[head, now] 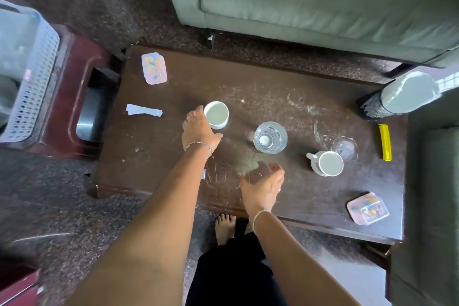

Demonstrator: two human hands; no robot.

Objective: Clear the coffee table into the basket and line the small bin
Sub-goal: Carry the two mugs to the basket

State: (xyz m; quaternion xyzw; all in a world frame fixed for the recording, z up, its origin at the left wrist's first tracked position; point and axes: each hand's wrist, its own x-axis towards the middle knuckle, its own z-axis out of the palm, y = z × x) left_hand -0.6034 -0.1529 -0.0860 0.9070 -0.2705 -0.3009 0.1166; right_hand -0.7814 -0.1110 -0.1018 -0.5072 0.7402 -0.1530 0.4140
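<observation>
A white cup (pixel 216 115) near the middle of the scratched coffee table (pixel 273 97) is gripped at its side by the left hand (pixel 198 129). The right hand (pixel 263 187) is held open, empty, just short of a glass (pixel 270 137). Another mug (pixel 327 163), two coasters and a yellow clip (pixel 385 142) are scattered around. The basket (pixel 29 77) is cut off at left.

Bare arms; chain bracelet (pixel 200 144), white wrist thread (pixel 259 213), finger rings, black trousers (pixel 233 273).
</observation>
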